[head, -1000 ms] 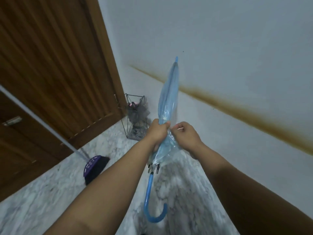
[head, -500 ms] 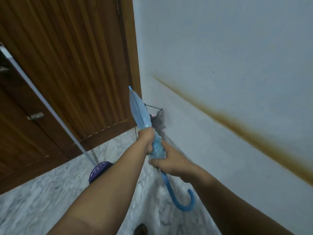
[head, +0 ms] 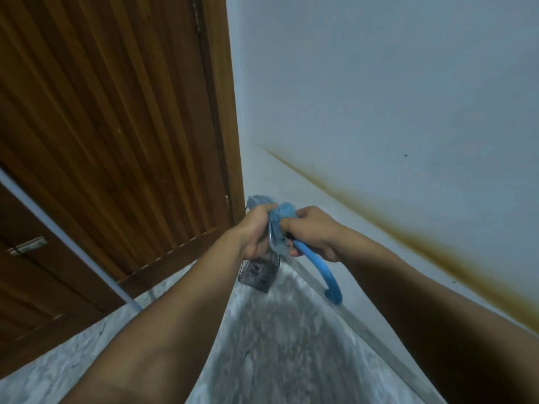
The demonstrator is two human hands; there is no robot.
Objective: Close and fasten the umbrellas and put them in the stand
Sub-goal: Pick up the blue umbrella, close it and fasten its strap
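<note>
Nearest the camera, two bare forearms reached forward and met over the marble floor [head: 280, 345]. The left hand [head: 255, 233] was curled round the bunched canopy of the translucent blue umbrella [head: 277, 225], and the right hand [head: 310, 231] gripped it just beside, at the point where canopy gives way to the hooked blue handle [head: 323, 272]. Both hands were closed tight on the umbrella, their knuckles nearly touching.

The umbrella's long axis ran away from the person: the hook curved back and down towards the right forearm, while the tip pointed forward and was foreshortened behind the hands, so its end could not be made out. Whether the strap was fastened could not be told.

Directly beyond and below the hands stood the black wire umbrella stand [head: 256, 272], in the corner where the wooden door [head: 116, 126] meets the pale wall [head: 379, 97]. Its mouth was hidden behind the left hand. The tip seemed already aimed at it, so the coming move probably called for lowering the umbrella tip-first along that axis, with the left hand nearer the stand.

A pale rod [head: 67, 237] leaned across the door. No brand or writing could be read anywhere.
</note>
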